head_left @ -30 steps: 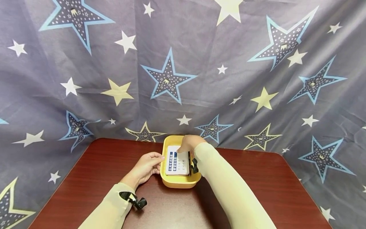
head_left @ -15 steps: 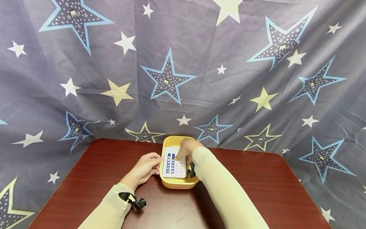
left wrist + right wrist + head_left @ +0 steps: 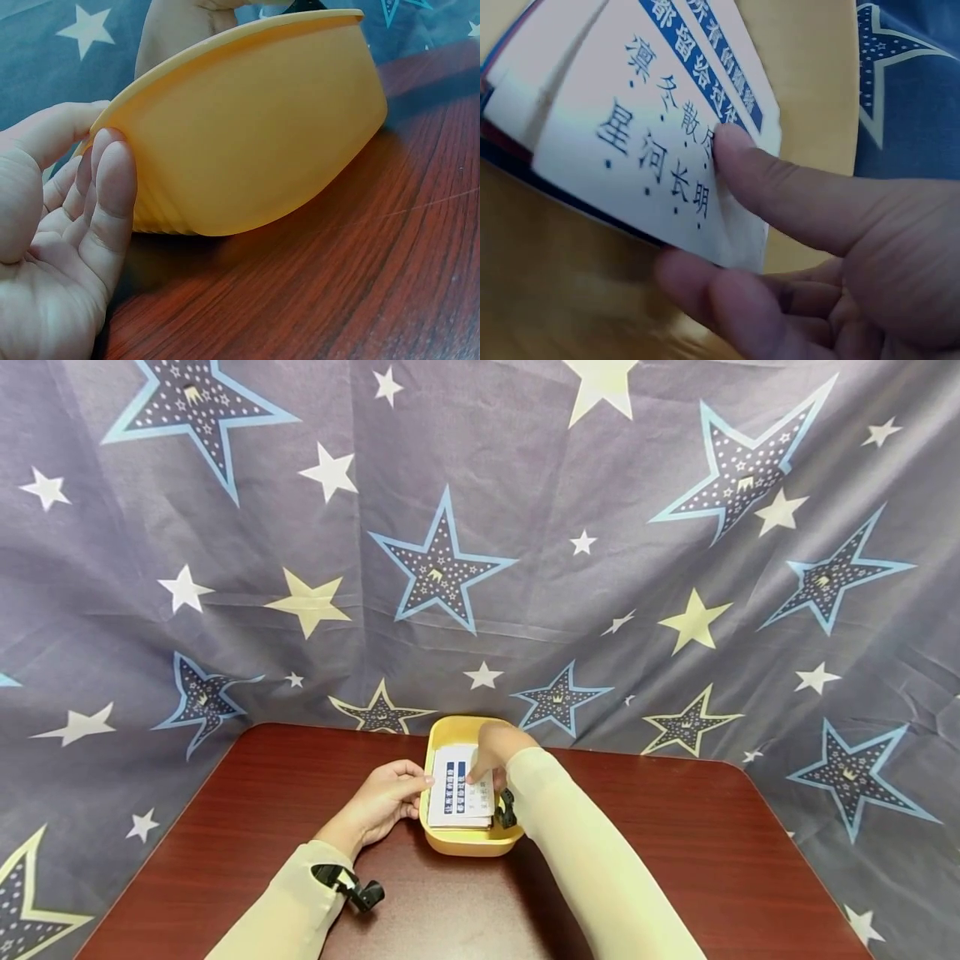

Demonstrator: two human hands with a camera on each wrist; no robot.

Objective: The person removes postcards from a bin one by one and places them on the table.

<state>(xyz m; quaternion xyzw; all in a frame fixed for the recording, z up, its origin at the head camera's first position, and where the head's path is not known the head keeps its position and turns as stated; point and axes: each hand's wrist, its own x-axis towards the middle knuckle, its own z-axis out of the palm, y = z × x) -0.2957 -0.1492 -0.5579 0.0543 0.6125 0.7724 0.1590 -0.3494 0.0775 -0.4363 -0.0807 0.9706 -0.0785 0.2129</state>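
A stack of white printed cards (image 3: 456, 793) lies inside the yellow basket (image 3: 468, 845). In the right wrist view the right hand (image 3: 802, 232) pinches the top card (image 3: 660, 142), its thumb on the printed face and its fingers beneath the edge; other cards fan out under it. At the basket's left side, the left hand (image 3: 386, 797) grips the rim, thumb over the edge. The left wrist view shows that hand (image 3: 67, 217) with its fingers against the basket's outer wall (image 3: 255, 127).
The basket stands near the back edge of a dark red table (image 3: 645, 827). Behind the table hangs a grey curtain with stars (image 3: 525, 568). A black wrist device (image 3: 360, 889) sits on the left sleeve.
The cards shifted left and slightly toward the person, then the upper one moved a little right with the right hand. The left hand stays at the rim.
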